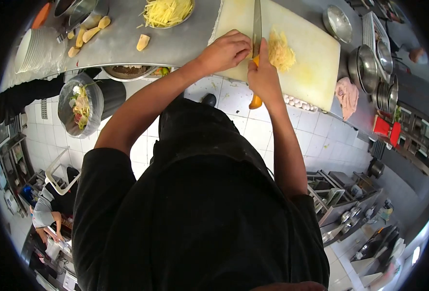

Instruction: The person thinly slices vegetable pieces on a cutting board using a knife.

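My right hand [264, 75] is closed round the orange handle of a knife [257, 24], whose blade points away over the cutting board [316, 53]. Beside the blade, on its left, my left hand [228, 50] has its fingers curled and pressed together over the board; what they hold, if anything, is hidden. Pale yellow shreds [281, 52] lie in a heap on the board just right of the knife. A bowl of yellow strips [167, 11] stands at the top, and a peeled piece [143, 42] lies on the metal counter.
Several peeled pieces [91, 34] and stacked plates [29, 51] are at the left. Metal bowls [338, 23] and a pink cloth [346, 97] lie right of the board. Below the counter stands a lined waste bin [81, 109]. Another person [43, 213] is at lower left.
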A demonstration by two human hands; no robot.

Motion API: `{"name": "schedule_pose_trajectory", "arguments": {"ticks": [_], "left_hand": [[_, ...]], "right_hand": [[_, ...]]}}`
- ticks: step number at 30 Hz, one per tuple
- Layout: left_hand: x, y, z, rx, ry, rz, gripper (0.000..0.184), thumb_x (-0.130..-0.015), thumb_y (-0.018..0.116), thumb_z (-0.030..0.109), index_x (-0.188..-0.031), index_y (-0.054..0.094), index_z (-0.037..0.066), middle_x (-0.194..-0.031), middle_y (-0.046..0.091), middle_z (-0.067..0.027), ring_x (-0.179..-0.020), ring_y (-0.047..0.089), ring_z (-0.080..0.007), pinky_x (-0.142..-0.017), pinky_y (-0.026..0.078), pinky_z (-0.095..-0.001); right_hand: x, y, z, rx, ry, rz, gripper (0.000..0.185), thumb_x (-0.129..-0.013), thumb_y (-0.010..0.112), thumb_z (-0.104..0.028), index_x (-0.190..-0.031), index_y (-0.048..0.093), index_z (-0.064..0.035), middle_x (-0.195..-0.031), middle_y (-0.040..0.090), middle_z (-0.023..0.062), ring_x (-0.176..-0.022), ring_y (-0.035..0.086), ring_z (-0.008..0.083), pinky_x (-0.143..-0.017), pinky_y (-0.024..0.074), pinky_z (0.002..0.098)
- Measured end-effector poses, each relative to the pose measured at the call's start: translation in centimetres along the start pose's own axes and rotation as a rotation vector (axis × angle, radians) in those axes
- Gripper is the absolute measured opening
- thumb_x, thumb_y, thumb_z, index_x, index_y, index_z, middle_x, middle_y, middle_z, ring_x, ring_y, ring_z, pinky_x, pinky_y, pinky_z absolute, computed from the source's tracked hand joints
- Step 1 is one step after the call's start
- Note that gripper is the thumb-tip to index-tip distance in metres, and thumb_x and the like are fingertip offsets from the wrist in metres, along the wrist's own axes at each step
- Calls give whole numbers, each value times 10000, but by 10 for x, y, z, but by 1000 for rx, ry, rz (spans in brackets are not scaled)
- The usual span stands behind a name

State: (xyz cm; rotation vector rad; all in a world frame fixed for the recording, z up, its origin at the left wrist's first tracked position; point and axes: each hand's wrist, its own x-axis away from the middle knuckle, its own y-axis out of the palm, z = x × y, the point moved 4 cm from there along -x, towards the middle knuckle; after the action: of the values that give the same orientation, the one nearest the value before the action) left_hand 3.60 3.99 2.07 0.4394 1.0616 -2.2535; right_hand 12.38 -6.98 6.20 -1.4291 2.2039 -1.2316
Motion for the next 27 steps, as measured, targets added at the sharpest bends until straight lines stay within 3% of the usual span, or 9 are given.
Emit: {"name": "schedule_pose_trajectory", "arguments": {"ticks": [4,5,8,11,17,20,27], "left_hand": [[-1,-1,-1,28,17,21,96,-848,720,64,-929,716,13,-1020,666,-61,-960,619,-259,-847,528,-353],[0,0,-1,31,18,21,101,-843,724,62,-933,716,15,-1016,664,-65,-960,619,-262,-848,527,-352],[-2,-6,4,66,34,97,131,-824,716,61,-950,708,26,-988,653,-57,-958,603,-262,-852,526,-360],[-7,-12,11,32,40,176,176,-805,728,57,-981,720,57,-991,646,-40,-954,604,-251,-853,524,-354],[-24,-14,19,-101,243,50,251,-774,751,32,-1018,722,79,-1063,643,-21,-967,611,-240,-826,528,-341],[-26,-14,17,-134,304,38,233,-769,758,39,-997,723,68,-1040,648,-25,-947,615,-225,-814,529,-338],[-28,-15,14,-160,311,16,119,-808,733,92,-927,734,79,-977,658,-5,-941,614,-201,-841,516,-337]], "right_hand": [[3,-20,0,-80,75,-83,711,-929,481,-117,-1575,190,-70,-865,676,276,-699,673,407,-682,538,466],[15,-31,-11,-204,209,-137,742,-928,534,-106,-1592,203,-104,-747,577,92,-530,549,174,-504,500,321],[26,-41,-13,-304,264,-167,740,-924,531,-89,-1594,217,-126,-719,547,77,-500,521,162,-485,476,310],[34,-47,-18,-298,282,-222,726,-928,497,-118,-1588,198,-80,-871,631,143,-523,567,193,-566,513,330],[29,-49,-13,-359,255,-238,740,-909,507,-128,-1581,207,-49,-785,570,109,-524,566,186,-558,507,324],[33,-52,-22,-365,307,-205,732,-929,533,-95,-1594,229,-123,-713,508,53,-527,491,140,-487,465,303],[32,-55,-25,-370,302,-211,744,-929,540,-101,-1598,216,-125,-734,504,53,-535,485,139,-503,470,300]]}}
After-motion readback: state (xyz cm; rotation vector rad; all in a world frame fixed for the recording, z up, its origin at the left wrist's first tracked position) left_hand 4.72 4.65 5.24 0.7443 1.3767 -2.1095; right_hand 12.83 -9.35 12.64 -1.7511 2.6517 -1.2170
